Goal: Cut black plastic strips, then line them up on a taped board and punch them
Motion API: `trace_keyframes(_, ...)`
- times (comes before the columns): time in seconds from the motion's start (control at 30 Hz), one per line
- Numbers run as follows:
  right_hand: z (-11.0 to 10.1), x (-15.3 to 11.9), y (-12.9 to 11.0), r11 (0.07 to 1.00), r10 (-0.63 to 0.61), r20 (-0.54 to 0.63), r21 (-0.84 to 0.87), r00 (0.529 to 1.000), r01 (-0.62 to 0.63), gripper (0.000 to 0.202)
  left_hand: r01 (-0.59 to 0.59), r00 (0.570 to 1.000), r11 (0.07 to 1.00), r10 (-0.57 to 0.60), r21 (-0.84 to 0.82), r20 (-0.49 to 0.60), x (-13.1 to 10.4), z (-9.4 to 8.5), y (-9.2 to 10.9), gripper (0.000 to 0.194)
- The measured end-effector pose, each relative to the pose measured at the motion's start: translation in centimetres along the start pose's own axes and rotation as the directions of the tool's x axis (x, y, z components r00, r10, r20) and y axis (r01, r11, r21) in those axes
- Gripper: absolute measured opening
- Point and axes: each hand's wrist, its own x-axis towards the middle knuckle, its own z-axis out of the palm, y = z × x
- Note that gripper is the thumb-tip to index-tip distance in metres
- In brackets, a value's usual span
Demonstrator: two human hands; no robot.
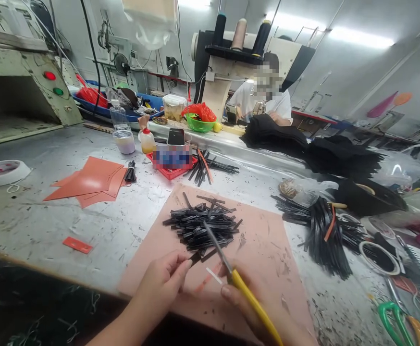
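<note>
Near the front edge, my left hand point(166, 275) pinches the end of a black strip point(195, 258) between thumb and fingers. My right hand point(248, 298) is wrapped round a tool with a yellow handle point(255, 305) and a thin grey metal end. That metal end points up and left over a heap of short black strips point(201, 226). The heap lies on a pinkish-tan sheet point(267, 240), below and between the hands. A small white piece point(214, 276) and a faint orange strip point(206, 281) show between my hands.
Orange-red sheets point(94, 180) and a tape roll point(3, 172) lie left. Bottles point(147, 140) and a red tray point(170, 172) stand behind the heap. Long black strips point(325, 235) and green-handled scissors point(393, 319) are at right. A person point(280, 103) sits across, by a sewing machine.
</note>
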Motion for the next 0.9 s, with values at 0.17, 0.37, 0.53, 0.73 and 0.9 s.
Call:
trace_keyframes(0.17,0.7,0.3,-0.8,0.983,-0.025,-0.076,0.181,0.997,0.038,0.041,-0.055,0.986,0.998,0.048,0.041,0.159,-1.7,1.1,1.0,0.031)
trace_keyframes(0.37,-0.2,0.3,-1.0,0.994,0.003,-0.069,0.112,0.998,0.005,0.031,-0.017,0.955,0.993,-0.019,0.121,0.295,-2.6,1.3,-0.4,0.035)
trace_keyframes(0.53,-3.2,0.9,-0.4,0.997,0.064,-0.128,-0.022,0.99,-0.068,0.031,0.114,0.958,0.972,-0.161,0.204,0.235,-3.8,0.5,-2.3,0.041)
trace_keyframes(0.73,-3.6,2.1,-0.5,0.943,0.071,-0.159,-0.311,0.985,-0.118,0.033,0.087,0.977,0.979,-0.12,0.184,0.174,-4.2,1.1,-2.7,0.034)
trace_keyframes(0.9,-3.3,2.4,-0.2,0.92,0.099,-0.149,-0.364,0.984,-0.148,0.036,0.182,0.972,0.96,-0.209,0.214,0.109,-4.2,1.4,-2.5,0.037)
